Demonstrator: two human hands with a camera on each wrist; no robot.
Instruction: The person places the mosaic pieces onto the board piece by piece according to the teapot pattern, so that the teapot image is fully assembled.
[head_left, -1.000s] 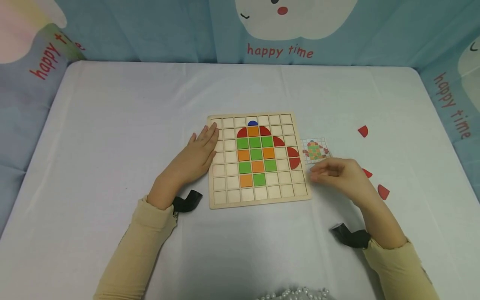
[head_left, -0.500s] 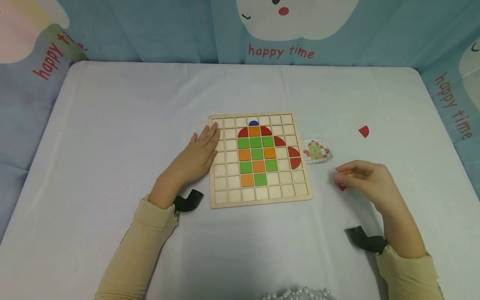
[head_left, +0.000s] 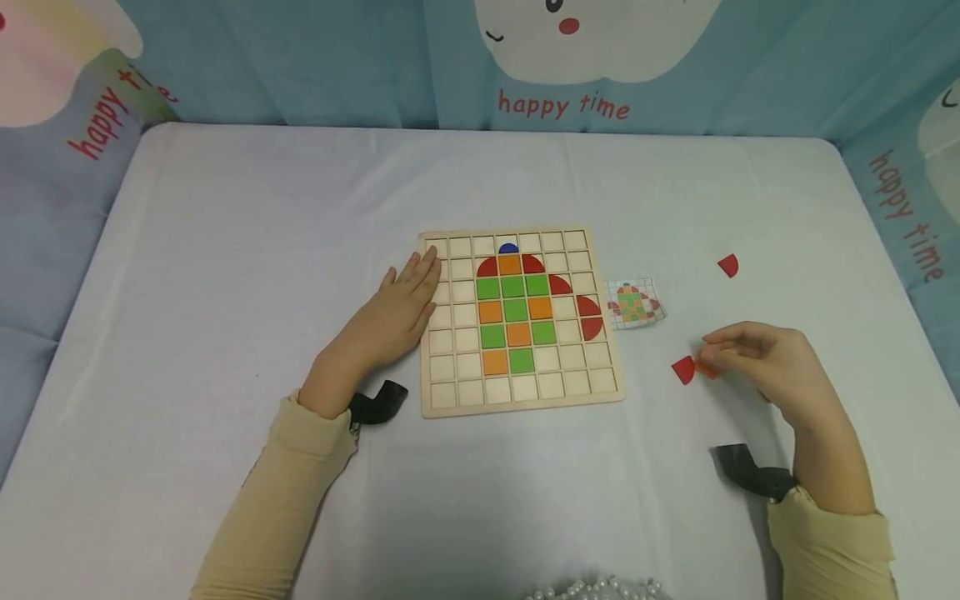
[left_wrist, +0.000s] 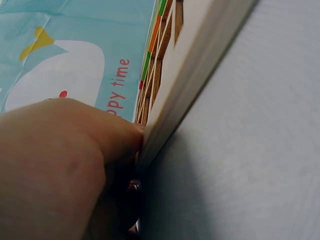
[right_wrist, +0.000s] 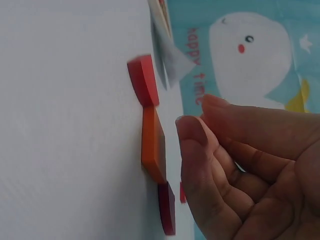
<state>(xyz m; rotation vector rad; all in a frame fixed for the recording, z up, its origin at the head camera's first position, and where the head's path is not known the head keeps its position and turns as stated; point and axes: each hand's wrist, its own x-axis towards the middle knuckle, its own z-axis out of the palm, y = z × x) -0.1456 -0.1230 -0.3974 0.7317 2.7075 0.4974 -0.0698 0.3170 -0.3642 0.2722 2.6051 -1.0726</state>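
My left hand [head_left: 397, 312] lies flat with its fingers extended over the left rim of a wooden grid board [head_left: 521, 407]. In the left wrist view, the thumb [left_wrist: 125, 137] touches the board's edge. Green and orange squares, red quarter-circles and a blue half-circle sit in the board's cells. Right of the board, my right hand [head_left: 772, 367] hovers with thumb and fingers bent, a gap between them. Just under its fingertips lies an orange square [right_wrist: 152, 142]. A red quarter-circle [head_left: 683, 370] touches its left side; a darker red piece [right_wrist: 167, 207] lies at its other end.
A small pattern card [head_left: 634, 303] with a coloured grid picture lies against the board's right edge. Farther back is another red quarter-circle [head_left: 728, 265]. Beads [head_left: 596, 589] show at the front edge. A printed blue curtain [head_left: 300, 67] borders the white tabletop.
My right hand has moved right, away from the board, uncovering the red quarter-circle and part of the orange square. It now covers two red pieces visible earlier. My left hand stays put.
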